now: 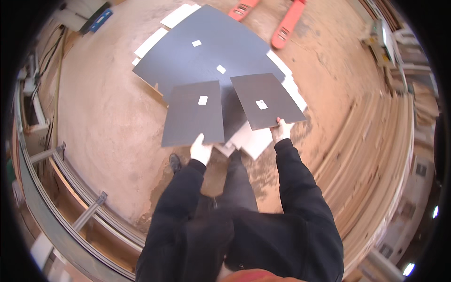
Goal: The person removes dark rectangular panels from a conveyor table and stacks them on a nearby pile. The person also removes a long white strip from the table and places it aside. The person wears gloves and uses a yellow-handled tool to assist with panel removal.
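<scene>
My left hand [201, 150], in a pale glove, grips the near edge of a dark grey panel [188, 120] with a white label on it. In my right hand [281, 131], also gloved, is a second dark panel [277, 94] with its own label, held by the near edge with the thumb on top. Both panels are held out apart from each other, over a stack. A large dark sheet [211, 42] bearing two white labels lies on that stack. Pale boards [256, 138] stick out beneath it on several sides. My fingers under the panels are hidden.
Red pallet-jack forks [284, 33] rest on the floor beyond the stack. Long wooden boards [366, 164] are piled on the right. A metal-railed frame [75, 188] runs along the left. One of my shoes [175, 162] shows beside the left panel.
</scene>
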Motion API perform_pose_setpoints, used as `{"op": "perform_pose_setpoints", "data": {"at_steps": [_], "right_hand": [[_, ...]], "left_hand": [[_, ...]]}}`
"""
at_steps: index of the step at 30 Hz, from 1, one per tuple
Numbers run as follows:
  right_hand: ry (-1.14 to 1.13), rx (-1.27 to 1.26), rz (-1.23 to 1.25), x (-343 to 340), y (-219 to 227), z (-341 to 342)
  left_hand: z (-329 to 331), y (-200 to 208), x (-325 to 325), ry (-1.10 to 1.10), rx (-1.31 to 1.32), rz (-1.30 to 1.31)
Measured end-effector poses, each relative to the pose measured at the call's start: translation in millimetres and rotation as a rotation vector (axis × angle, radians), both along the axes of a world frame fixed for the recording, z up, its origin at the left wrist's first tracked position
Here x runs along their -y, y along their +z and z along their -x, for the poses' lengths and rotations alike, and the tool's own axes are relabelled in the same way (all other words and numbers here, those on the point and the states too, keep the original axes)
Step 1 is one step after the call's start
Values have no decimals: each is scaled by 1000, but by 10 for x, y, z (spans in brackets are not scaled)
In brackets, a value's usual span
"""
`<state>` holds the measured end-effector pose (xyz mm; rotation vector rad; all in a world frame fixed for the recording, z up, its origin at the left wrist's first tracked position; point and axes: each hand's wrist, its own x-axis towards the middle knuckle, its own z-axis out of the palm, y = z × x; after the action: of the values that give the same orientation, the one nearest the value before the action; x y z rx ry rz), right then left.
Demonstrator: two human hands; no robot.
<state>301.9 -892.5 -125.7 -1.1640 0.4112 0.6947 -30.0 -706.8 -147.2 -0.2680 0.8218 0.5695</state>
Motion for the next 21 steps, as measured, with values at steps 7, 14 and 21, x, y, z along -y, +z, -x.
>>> {"op": "perform_pose_setpoints", "data": {"at_steps": [7, 14, 21], "right_hand": [[160, -126, 51, -667, -1027, -1722], [351, -92, 52, -469, -1748, -2404], [456, -48, 596, 258, -2457, -2464]], "left_hand": [[-1540, -573, 764, 194, -46, 95], [-2429, -1190, 1390, 299, -128, 129], [-2534, -1889, 1895, -858, -43, -140]]}}
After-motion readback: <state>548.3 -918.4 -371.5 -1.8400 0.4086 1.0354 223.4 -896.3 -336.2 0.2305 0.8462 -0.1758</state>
